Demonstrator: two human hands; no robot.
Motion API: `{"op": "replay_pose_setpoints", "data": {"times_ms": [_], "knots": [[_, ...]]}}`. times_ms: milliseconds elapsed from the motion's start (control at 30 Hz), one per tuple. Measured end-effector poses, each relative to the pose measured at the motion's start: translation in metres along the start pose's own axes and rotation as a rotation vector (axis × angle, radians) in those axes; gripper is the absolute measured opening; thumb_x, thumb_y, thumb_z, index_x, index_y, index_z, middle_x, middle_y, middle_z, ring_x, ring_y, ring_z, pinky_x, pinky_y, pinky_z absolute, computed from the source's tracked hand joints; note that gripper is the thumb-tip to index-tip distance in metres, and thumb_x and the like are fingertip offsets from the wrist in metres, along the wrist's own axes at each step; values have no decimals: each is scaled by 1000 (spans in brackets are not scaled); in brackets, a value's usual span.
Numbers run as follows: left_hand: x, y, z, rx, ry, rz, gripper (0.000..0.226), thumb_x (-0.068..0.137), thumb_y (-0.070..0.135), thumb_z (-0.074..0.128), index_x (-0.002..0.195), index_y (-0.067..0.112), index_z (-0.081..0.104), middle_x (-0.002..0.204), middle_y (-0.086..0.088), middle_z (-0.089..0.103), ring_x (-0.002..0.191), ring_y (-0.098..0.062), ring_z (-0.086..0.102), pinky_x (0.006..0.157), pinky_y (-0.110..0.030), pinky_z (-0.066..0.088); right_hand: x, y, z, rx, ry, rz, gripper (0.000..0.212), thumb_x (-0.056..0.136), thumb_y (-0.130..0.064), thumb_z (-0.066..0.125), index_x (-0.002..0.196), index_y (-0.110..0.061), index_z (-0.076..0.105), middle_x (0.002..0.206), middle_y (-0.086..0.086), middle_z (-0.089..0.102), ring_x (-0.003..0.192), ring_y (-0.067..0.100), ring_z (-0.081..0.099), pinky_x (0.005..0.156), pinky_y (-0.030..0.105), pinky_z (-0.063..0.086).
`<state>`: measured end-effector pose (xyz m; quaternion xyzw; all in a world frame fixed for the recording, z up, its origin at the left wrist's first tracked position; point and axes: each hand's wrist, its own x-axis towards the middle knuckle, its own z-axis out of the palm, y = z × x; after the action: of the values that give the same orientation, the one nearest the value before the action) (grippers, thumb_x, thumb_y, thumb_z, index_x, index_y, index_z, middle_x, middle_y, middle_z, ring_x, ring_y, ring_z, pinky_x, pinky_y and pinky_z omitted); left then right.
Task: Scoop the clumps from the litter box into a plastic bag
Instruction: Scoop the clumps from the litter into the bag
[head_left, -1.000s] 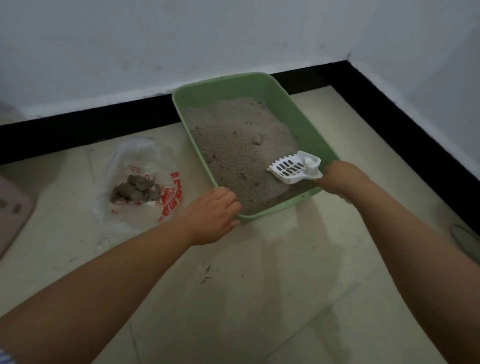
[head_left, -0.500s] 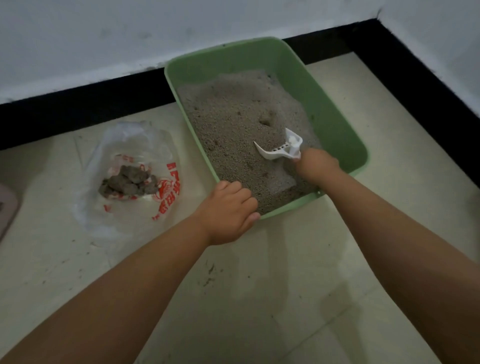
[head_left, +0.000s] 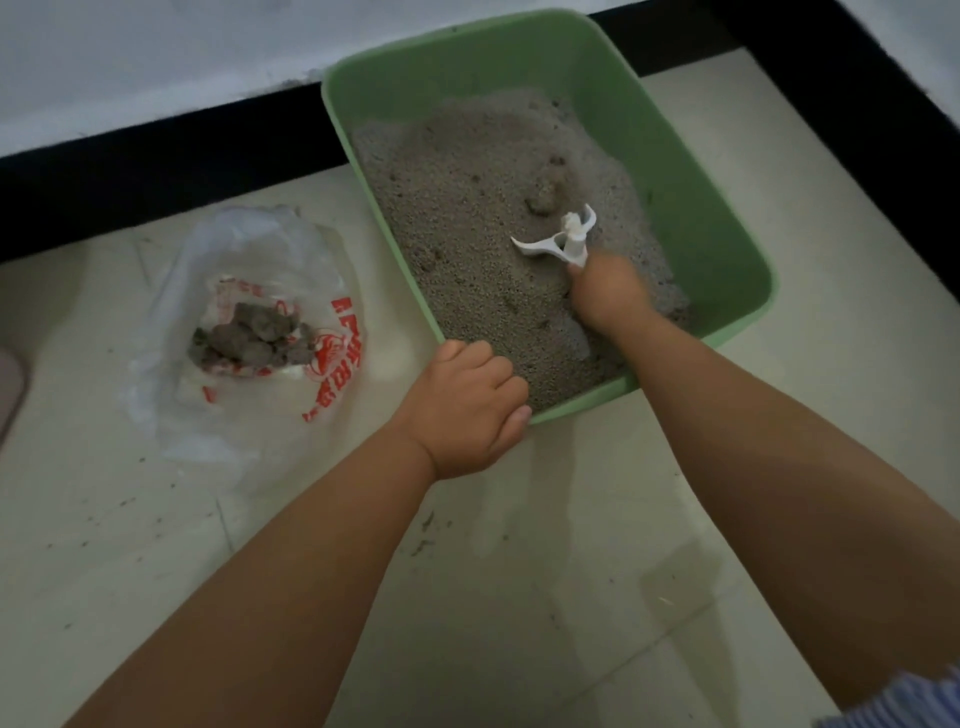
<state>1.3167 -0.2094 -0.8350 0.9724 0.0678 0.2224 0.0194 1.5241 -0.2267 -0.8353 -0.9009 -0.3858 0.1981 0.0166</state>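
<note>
A green litter box (head_left: 717, 208) full of grey litter sits on the floor against the wall. My right hand (head_left: 608, 296) is inside it and grips the handle of a white slotted scoop (head_left: 558, 241), whose blade digs into the litter just before a small clump (head_left: 543, 200). My left hand (head_left: 467, 410) grips the box's near left corner rim. To the left lies an open clear plastic bag (head_left: 244, 332) with red print, holding several dark grey clumps (head_left: 254, 338).
A black skirting strip (head_left: 156, 171) runs along the white wall behind the box and down the right side. Pale floor tiles (head_left: 519, 597) with scattered litter grains lie in front. A pinkish object's edge (head_left: 8, 395) shows at far left.
My right hand has carried the scoop from above the near right rim into the box and pushed it forward into the litter toward the clump. My left hand has stayed on the rim.
</note>
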Motion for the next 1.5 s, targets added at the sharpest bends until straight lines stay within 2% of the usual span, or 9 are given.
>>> {"op": "replay_pose_setpoints", "data": {"times_ms": [300, 533, 633, 733, 900, 1067, 1167, 1300, 1500], "knots": [[2, 2, -4, 31, -27, -21, 34, 81, 33, 38, 59, 14, 55, 58, -5, 51, 55, -22, 51, 61, -31, 22, -27, -8, -29, 193, 159, -23, 34, 100, -21, 33, 113, 5, 51, 112, 25, 58, 101, 35, 56, 68, 27, 30], [1, 0, -1, 42, 1, -24, 33, 82, 34, 39, 59, 15, 55, 59, -3, 51, 63, -21, 40, 62, -30, 23, -59, 4, -44, 121, 126, -80, 32, 100, -24, 36, 106, 1, 55, 101, 22, 62, 78, 27, 48, 65, 29, 32], [2, 1, -3, 49, -12, -21, 33, 80, 33, 39, 58, 15, 56, 58, -3, 51, 56, -22, 51, 62, -30, 23, -71, 13, -39, 147, 132, -82, 32, 99, -23, 37, 105, 3, 54, 102, 24, 61, 90, 34, 56, 65, 30, 33], [2, 0, -4, 38, -13, -15, 33, 81, 33, 39, 59, 15, 56, 59, -3, 52, 56, -22, 53, 63, -31, 23, -76, 19, -40, 174, 205, -12, 32, 99, -21, 38, 106, 6, 54, 106, 28, 60, 98, 39, 57, 72, 36, 39], [3, 2, -5, 43, -16, -16, 35, 80, 33, 38, 57, 15, 56, 57, -3, 52, 55, -22, 53, 62, -31, 24, -78, 21, -42, 178, 220, -22, 32, 99, -21, 37, 107, 6, 53, 105, 27, 61, 97, 39, 57, 75, 37, 42], [4, 3, -6, 61, -34, -26, 36, 81, 34, 38, 56, 14, 56, 56, -3, 52, 54, -22, 53, 61, -31, 22, -80, 20, -47, 183, 311, 4, 32, 99, -20, 37, 107, 8, 51, 103, 29, 61, 94, 40, 57, 66, 32, 32], [5, 3, -6, 73, -40, -44, 37, 80, 35, 38, 56, 15, 57, 56, -3, 53, 54, -22, 53, 61, -31, 23, -84, 10, -44, 148, 268, -46, 33, 99, -21, 37, 106, 8, 52, 103, 29, 61, 96, 41, 57, 68, 34, 35], [5, 4, -7, 67, -47, -50, 37, 81, 35, 37, 56, 15, 58, 57, -3, 53, 55, -21, 54, 62, -30, 23, -84, 4, -47, 172, 276, -11, 33, 99, -21, 38, 111, 7, 52, 107, 28, 61, 100, 40, 56, 76, 38, 43], [4, 5, -5, 45, -51, -59, 36, 81, 35, 38, 57, 15, 57, 57, -3, 53, 55, -21, 54, 63, -30, 26, -88, 6, -49, 190, 249, -32, 31, 98, -21, 39, 106, 5, 54, 103, 26, 62, 96, 37, 58, 76, 36, 43]]}}
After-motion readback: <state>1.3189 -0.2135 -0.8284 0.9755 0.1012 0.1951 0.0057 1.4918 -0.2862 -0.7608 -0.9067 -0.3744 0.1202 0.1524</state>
